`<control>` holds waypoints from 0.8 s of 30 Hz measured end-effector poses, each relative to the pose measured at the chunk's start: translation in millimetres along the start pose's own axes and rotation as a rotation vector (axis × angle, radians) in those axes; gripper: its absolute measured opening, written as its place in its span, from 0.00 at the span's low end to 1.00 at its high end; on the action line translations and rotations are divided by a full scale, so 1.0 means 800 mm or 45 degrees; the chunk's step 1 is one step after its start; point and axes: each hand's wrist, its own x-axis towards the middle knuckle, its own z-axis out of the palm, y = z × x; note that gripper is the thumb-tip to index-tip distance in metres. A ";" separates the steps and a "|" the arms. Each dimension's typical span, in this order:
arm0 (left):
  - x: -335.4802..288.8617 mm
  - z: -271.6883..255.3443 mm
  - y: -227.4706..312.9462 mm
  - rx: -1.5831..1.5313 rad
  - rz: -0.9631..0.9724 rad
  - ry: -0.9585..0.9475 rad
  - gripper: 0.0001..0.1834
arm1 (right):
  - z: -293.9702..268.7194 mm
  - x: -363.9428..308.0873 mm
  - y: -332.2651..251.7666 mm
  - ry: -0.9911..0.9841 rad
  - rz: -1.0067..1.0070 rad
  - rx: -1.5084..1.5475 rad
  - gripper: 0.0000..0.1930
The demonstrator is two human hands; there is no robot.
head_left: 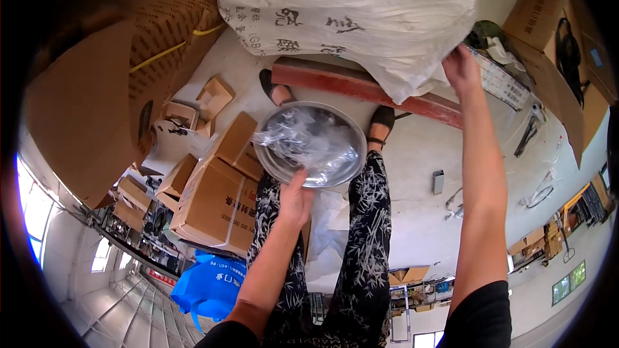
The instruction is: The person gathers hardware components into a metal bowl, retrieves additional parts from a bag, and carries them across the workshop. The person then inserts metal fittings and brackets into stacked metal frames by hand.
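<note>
My left hand (296, 198) grips the near rim of a round metal basin (265, 161), thumb over the edge and fingers hidden below. Crumpled clear plastic bags (313, 142) lie inside the basin, which is between my knees. Out to the far right, my right hand (463, 69) is closed at the lower right edge of a large white woven sack (361, 6). The fingertips are partly hidden there, but the sack's cloth is drawn toward them.
A red metal beam (335, 82) lies on the floor behind my feet. Cardboard boxes (216, 203) stand at the left, with a blue bag (209, 283) beside them. A large open carton (97, 90) rises at the far left, another box (541, 13) at the far right.
</note>
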 end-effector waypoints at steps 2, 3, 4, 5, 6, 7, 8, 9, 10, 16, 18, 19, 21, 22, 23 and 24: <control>0.009 -0.019 0.000 -0.025 -0.003 0.066 0.21 | 0.054 -0.002 0.025 -0.098 0.242 0.006 0.15; 0.013 -0.019 0.000 -0.038 -0.005 0.074 0.21 | 0.073 -0.008 0.035 -0.175 0.444 -0.019 0.17; 0.018 -0.016 0.003 -0.053 -0.023 0.058 0.21 | 0.071 -0.013 0.066 -0.511 0.034 0.059 0.20; 0.023 -0.016 0.006 -0.066 -0.036 0.041 0.22 | 0.090 -0.017 0.081 -0.498 0.038 -0.017 0.20; 0.028 -0.014 0.009 -0.082 -0.036 0.034 0.22 | 0.110 -0.025 0.085 -0.433 0.077 -0.108 0.20; 0.034 -0.013 0.012 -0.090 -0.016 0.025 0.22 | 0.130 -0.030 0.093 -0.377 0.091 -0.216 0.20; 0.039 -0.021 0.023 -0.075 0.032 0.041 0.22 | 0.152 -0.031 0.119 -0.363 0.106 -0.310 0.20; 0.044 -0.019 0.019 -0.119 0.029 0.044 0.22 | 0.170 -0.033 0.121 -0.345 0.083 -0.451 0.20; 0.049 -0.016 0.018 -0.140 0.028 0.025 0.22 | 0.189 -0.030 0.121 -0.335 0.055 -0.590 0.20; 0.048 -0.017 0.037 -0.211 -0.051 0.052 0.24 | 0.300 0.002 0.180 -0.407 -0.248 -1.335 0.21; 0.050 -0.027 0.042 -0.197 -0.059 0.066 0.25 | 0.323 0.015 0.201 -0.382 -0.347 -1.509 0.21; 0.053 -0.033 0.042 -0.220 -0.055 0.083 0.25 | 0.331 0.021 0.206 -0.364 -0.379 -1.565 0.21; 0.058 -0.037 0.045 -0.250 -0.084 0.058 0.25 | 0.333 0.038 0.209 -0.287 -0.455 -1.688 0.21; 0.060 -0.039 0.046 -0.241 -0.082 0.045 0.25 | 0.331 0.044 0.209 -0.251 -0.470 -1.725 0.21; 0.060 -0.040 0.046 -0.287 -0.098 0.041 0.24 | 0.335 0.053 0.204 -0.219 -0.490 -1.753 0.21; 0.061 -0.042 0.048 -0.332 -0.114 0.038 0.24 | 0.337 0.061 0.198 -0.190 -0.503 -1.779 0.21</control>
